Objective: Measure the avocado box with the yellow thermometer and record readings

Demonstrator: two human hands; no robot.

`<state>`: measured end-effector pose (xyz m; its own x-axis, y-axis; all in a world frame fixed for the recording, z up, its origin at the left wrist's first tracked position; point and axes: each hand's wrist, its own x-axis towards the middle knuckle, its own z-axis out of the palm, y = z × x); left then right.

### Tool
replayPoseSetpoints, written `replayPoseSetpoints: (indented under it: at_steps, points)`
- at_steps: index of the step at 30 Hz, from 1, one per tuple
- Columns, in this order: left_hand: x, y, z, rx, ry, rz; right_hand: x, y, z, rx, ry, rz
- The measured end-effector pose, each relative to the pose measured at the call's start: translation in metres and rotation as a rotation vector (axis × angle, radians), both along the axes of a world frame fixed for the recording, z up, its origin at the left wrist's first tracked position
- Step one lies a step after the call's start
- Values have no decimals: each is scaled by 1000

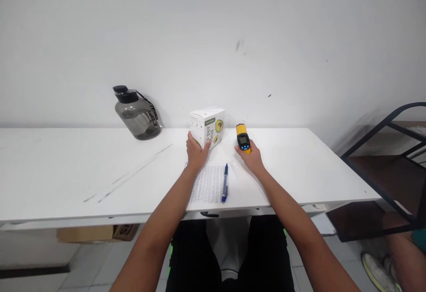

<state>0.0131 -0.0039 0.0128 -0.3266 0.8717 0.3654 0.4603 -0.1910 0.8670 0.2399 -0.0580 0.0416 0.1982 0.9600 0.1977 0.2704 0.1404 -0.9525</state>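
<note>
A white carton (pixel 203 125) with avocado pictures and the word "Meal" stands near the back of the table, close to the wall. Around its lower front corner is my left hand (pixel 197 151), thumb on the printed side. My right hand (pixel 252 156) grips a yellow and black infrared thermometer (pixel 244 140), its small screen and blue buttons facing me. Between my forearms lies a sheet of paper (pixel 208 185) covered in rows of handwriting. A blue pen (pixel 225 183) rests on the sheet's right part.
A large grey water bottle (pixel 138 114) with a black lid stands back left by the wall. The white table (pixel 83 163) has dark streaks. At right is a dark shelf rack (pixel 386 172); near it, a person's shoe (pixel 377 272). Under the table sits a cardboard box (pixel 86 233).
</note>
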Motion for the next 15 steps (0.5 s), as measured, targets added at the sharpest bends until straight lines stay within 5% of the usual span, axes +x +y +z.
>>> replayPoseSetpoints:
  at_steps: [15]
  points:
    - [-9, 10, -14, -25, -124, -127, 1, -1, 1, -24, -24, 3]
